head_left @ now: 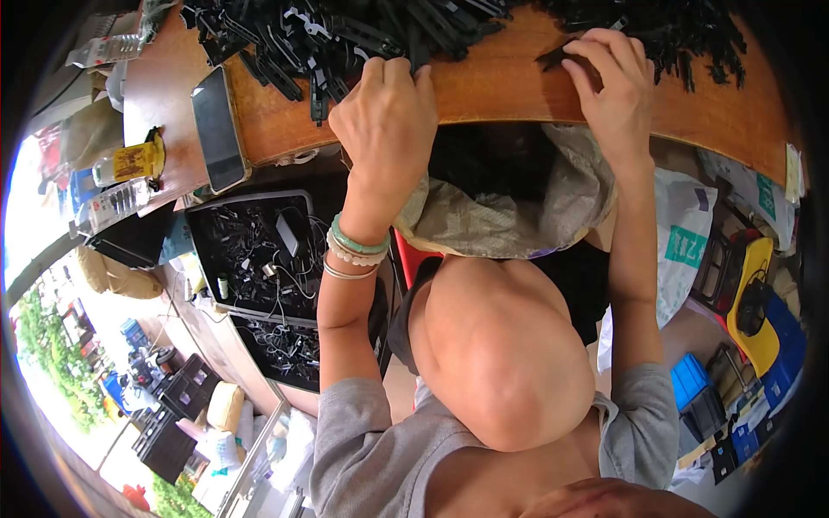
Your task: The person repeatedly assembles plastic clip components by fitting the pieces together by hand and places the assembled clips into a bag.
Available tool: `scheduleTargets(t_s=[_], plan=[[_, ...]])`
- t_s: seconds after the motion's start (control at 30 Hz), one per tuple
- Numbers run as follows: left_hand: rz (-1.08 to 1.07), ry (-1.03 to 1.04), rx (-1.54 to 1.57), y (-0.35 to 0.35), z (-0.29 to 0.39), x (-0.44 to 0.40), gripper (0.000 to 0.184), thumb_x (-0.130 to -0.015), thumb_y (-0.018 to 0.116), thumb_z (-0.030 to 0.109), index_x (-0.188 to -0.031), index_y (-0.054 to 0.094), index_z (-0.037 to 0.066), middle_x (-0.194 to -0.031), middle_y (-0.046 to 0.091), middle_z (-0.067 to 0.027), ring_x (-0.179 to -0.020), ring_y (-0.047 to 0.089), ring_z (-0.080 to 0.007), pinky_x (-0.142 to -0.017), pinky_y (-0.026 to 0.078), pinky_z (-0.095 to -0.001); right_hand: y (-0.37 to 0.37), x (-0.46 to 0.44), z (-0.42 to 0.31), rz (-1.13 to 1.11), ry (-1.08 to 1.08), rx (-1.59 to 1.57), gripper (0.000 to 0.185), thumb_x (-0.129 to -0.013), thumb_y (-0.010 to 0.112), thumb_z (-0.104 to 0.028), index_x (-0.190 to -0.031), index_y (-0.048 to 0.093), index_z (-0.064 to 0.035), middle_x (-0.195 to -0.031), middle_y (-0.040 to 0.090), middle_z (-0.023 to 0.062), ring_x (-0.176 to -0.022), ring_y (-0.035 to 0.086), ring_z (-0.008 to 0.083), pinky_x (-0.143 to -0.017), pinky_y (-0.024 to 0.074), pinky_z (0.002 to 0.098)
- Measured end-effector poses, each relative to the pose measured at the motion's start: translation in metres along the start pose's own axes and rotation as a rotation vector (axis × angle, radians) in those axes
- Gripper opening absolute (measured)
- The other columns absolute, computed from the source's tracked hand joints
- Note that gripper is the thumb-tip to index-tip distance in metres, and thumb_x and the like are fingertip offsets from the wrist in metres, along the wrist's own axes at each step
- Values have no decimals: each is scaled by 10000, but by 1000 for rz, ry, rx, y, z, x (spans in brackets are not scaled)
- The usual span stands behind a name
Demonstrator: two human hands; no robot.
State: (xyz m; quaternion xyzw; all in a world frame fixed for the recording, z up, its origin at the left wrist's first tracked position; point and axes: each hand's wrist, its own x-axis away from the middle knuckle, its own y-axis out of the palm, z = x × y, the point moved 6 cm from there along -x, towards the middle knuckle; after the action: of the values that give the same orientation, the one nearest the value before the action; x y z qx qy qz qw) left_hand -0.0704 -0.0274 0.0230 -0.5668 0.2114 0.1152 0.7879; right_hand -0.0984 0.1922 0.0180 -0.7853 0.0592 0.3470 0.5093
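My left hand (386,129), with bracelets at the wrist, is at the near edge of a big heap of black plastic parts (294,39). Its fingers are curled closed around the end of one slim black part (416,50); the fingertips are mostly hidden from above. My right hand (617,95) is over the table to the right, thumb and forefinger pinching a small black plastic part (553,59). Just beyond it lies a second heap of smaller black pieces (691,43). Below the table edge, between my forearms, an open woven sack (492,224) holds dark contents.
A phone (219,129) lies on the wooden table (509,91) at left. Black bins (250,203) of parts and cables stand below it. A yellow tape roll (138,161) sits by the left edge. White bags (678,233) and a yellow stool (753,302) are at right.
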Motion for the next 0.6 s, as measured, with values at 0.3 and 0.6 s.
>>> scheduleTargets(t_s=[0.3,0.6], plan=[[67,6,310,-10,6,13,131,-776,686,44,-821,567,14,-712,558,-100,-553,564,-281,-526,455,-357,-3,-3,-22,-83,33,-247,183,-756,720,-43,-925,661,-84,-892,577,-4,-751,556,131,-639,432,281],[-351,-591,1382,2,16,23,176,-881,590,21,-1023,597,-81,-818,639,-89,-711,631,-101,-590,520,-219,1,21,-51,-364,507,-1438,157,-861,626,16,-1016,628,35,-829,647,89,-695,653,137,-610,523,222]])
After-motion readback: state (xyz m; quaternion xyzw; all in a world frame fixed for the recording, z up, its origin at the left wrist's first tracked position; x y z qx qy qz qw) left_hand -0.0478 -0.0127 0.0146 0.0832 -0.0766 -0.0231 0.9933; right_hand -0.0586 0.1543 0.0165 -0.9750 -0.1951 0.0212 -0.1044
